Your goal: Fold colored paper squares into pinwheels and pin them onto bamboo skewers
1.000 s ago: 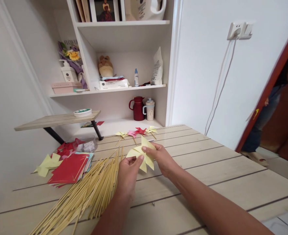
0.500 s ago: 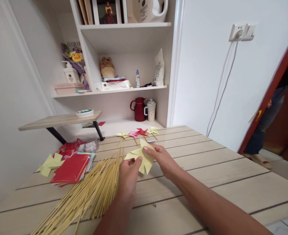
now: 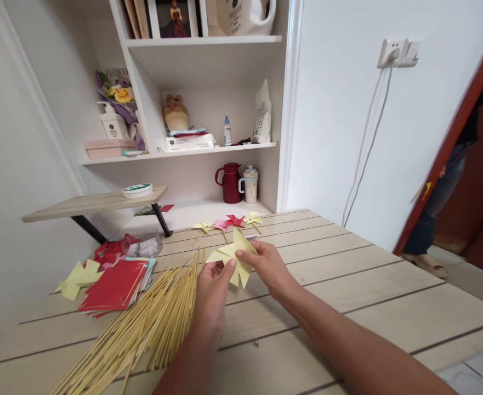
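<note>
A pale yellow paper pinwheel (image 3: 244, 270) is held up over the table between both my hands, its points spread out. My left hand (image 3: 214, 288) pinches its left side, thumb on the front face. From the right, my right hand (image 3: 266, 266) grips it with the thumb near the middle; the fingers behind are partly hidden. Just left of my left hand lies a loose spread of thin wooden sticks (image 3: 159, 312). Beyond the hands, several finished pinwheels on sticks, among them a red pinwheel (image 3: 235, 221), rest on the table.
A stack of red paper squares (image 3: 115, 285) and yellow paper pinwheel shapes (image 3: 79, 278) lie at the left, near a clear plastic box (image 3: 146, 245). A small raised shelf (image 3: 93, 204) stands behind them. A tiny metal piece (image 3: 256, 343) is on the tabletop. Another person (image 3: 442, 203) stands by the doorway.
My right thumb has moved slightly down and left toward the pinwheel's middle. The whole view has shifted a little; both hands keep hold of the paper.
</note>
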The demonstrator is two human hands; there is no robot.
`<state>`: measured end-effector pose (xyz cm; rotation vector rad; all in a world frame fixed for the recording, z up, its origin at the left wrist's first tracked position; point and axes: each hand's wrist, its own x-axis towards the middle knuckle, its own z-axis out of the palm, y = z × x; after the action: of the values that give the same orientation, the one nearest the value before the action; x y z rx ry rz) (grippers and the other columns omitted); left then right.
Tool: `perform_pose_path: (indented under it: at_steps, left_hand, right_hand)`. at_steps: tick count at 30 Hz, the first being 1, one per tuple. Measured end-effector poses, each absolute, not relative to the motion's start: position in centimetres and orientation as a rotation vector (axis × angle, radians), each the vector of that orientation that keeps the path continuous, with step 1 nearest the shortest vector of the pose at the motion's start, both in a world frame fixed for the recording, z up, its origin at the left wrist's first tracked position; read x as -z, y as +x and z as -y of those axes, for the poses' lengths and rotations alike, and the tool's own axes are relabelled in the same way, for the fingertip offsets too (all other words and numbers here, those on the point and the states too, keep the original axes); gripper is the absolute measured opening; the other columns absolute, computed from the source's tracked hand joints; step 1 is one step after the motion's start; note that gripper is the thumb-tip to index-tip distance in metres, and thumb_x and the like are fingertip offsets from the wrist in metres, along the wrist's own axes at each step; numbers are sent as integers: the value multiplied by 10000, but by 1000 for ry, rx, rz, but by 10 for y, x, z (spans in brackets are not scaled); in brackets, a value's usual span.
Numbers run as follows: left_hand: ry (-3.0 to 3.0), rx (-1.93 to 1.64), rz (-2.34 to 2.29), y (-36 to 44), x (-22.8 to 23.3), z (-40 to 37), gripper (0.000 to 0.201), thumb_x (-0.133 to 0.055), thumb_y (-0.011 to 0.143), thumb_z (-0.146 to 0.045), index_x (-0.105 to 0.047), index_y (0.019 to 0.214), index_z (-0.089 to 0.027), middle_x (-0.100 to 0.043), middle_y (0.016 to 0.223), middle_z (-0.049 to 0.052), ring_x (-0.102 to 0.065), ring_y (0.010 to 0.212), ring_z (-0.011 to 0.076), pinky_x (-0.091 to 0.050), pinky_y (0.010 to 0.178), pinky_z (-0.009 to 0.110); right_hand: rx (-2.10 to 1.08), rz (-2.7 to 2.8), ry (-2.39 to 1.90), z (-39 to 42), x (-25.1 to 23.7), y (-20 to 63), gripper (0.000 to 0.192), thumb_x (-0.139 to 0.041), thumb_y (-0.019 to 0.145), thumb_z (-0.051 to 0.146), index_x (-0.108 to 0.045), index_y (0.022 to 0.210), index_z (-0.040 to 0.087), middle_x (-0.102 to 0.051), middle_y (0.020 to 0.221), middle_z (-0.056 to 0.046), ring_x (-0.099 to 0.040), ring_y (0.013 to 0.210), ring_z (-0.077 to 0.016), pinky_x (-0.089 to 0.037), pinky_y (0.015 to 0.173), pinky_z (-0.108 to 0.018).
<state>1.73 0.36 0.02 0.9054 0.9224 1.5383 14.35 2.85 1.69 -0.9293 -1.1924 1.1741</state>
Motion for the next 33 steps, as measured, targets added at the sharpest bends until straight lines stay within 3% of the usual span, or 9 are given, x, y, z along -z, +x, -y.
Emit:
perform_pose_path:
  at_steps: [8,16,19,22,26,29,33]
  left_hand:
    - [941,-1563,-940,16,1,-4,377,-832,692,-372,-718,966,-140,-760,944,101,-705,859,208,-517,773,291]
    - [815,-1607,-1014,15,1,-5,380,-895,568,-345,-738,825,-114,-756,770,91,-702,698,211,-525,669,304]
    - [793,-1633,-999,12,0,-7,343,-882,592,-338,-739,814,-118,-762,787,94,-704,708,202,-524,677,295]
    - [719,-1691,-979,4,-2,-12,311,-877,603,-319,-736,796,-119,-768,814,92,-702,727,181,-523,709,276]
    - [602,-1764,-958,-7,-7,-16,316,-896,573,-292,-732,785,-123,-773,852,85,-698,756,162,-521,740,258]
    - [605,-1756,-914,-10,-9,-16,335,-892,577,-320,-736,795,-119,-772,846,87,-694,752,164,-521,730,262]
    - [634,-1730,-913,-6,-9,-12,370,-894,572,-355,-737,807,-117,-770,840,87,-690,756,172,-511,725,271]
  right_hand:
    - [-1202,1150,-878,-30,-13,143,300,-804,644,420,-705,710,144,-622,621,6,-488,568,-128,-378,566,-262]
    - [-1258,1172,-878,-26,-8,136,321,-794,674,450,-708,759,153,-656,666,-16,-538,594,-154,-404,584,-283]
    - [-1171,1252,-833,-27,-8,141,309,-735,761,448,-715,935,193,-702,868,-43,-601,739,-190,-460,666,-304]
    - [-964,1360,-794,-29,-11,149,334,-697,817,407,-661,1127,289,-647,1187,-52,-606,1009,-230,-490,861,-368]
    - [-666,1628,-784,-26,-14,153,162,-710,820,364,-719,968,296,-491,1391,-55,-435,1330,-297,-375,1090,-477]
    - [-613,1735,-761,-23,-12,148,165,-751,797,360,-748,953,310,-384,1486,-36,-391,1374,-307,-333,1143,-491]
    - [-628,1684,-799,-25,-8,143,146,-805,748,407,-770,843,302,-402,1479,-37,-397,1363,-323,-342,1133,-507]
